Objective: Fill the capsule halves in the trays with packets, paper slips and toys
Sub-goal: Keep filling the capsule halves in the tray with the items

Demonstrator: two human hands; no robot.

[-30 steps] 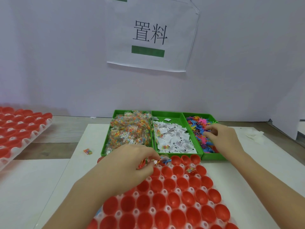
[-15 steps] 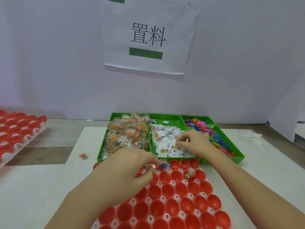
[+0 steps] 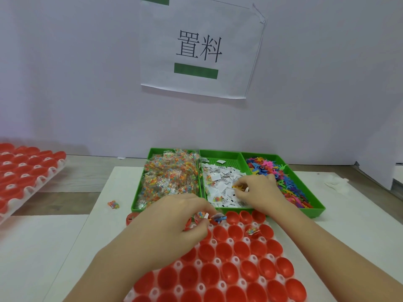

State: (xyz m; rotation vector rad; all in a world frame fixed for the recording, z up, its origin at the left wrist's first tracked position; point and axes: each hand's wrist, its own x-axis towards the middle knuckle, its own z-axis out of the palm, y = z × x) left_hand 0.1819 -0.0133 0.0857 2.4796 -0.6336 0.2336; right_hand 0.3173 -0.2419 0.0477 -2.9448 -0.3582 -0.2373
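Nearest me, in front of the green bin (image 3: 314, 211), lies the capsule tray (image 3: 198, 263), its red capsule halves (image 3: 224, 251) open upward in rows. My left hand (image 3: 174, 223) lies over the tray's edge closest to the bin. Its fingers are curled, and thumb and fingertips pinch a small bundle: a bead packet (image 3: 201, 214) and a blue toy (image 3: 219, 218), just above the row of halves next to the bin. One filled half (image 3: 253, 231), a row back from the bin on the tray's right side, already holds a packet.

My right hand (image 3: 257, 190) reaches into the bin's middle compartment, knuckles up and fingers bent, pinching a yellow toy (image 3: 237, 187) right over the paper slips (image 3: 220, 184). The bin's left compartment is heaped with clear packets (image 3: 168, 177) of coloured beads; its right compartment holds the bright toys (image 3: 290, 182).

Left of the bin a stray packet (image 3: 113, 204) lies alone on the white board (image 3: 104, 236). Farther left — well apart from the bin — a second tray (image 3: 26, 171) of red halves sits on the wooden table (image 3: 82, 177). Behind the bin, on the wall (image 3: 65, 83), hangs a paper sign (image 3: 200, 49) with two black characters and a green bar.
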